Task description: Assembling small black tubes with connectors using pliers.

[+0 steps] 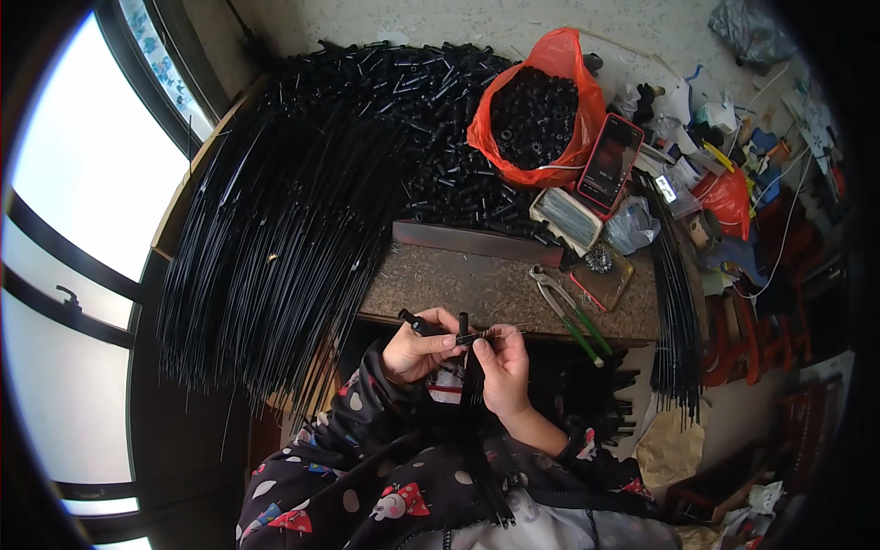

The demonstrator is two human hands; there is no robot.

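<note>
Above my lap, both hands meet at a small black tubular part [469, 338]. My left hand [414, 353] is closed round black pieces, with the knobbed end of one black tube [412, 320] sticking out past its fingers. A short black stub [464, 322] stands up between the hands. My right hand [507, 378] pinches the right end of the tubular part between thumb and fingers. Something thin shows at these fingertips, too small to make out. Thin black rods [473, 385] hang below the hands toward my lap.
Long black rods [284, 266] overhang the table at left; more rods [674, 312] hang at right. Short black tubes [403, 101] are heaped behind a low strip [477, 242]. Nearby are a red bag [561, 51] of black parts, a phone [612, 165], a box of pins [568, 220] and green-handled pincers [576, 323].
</note>
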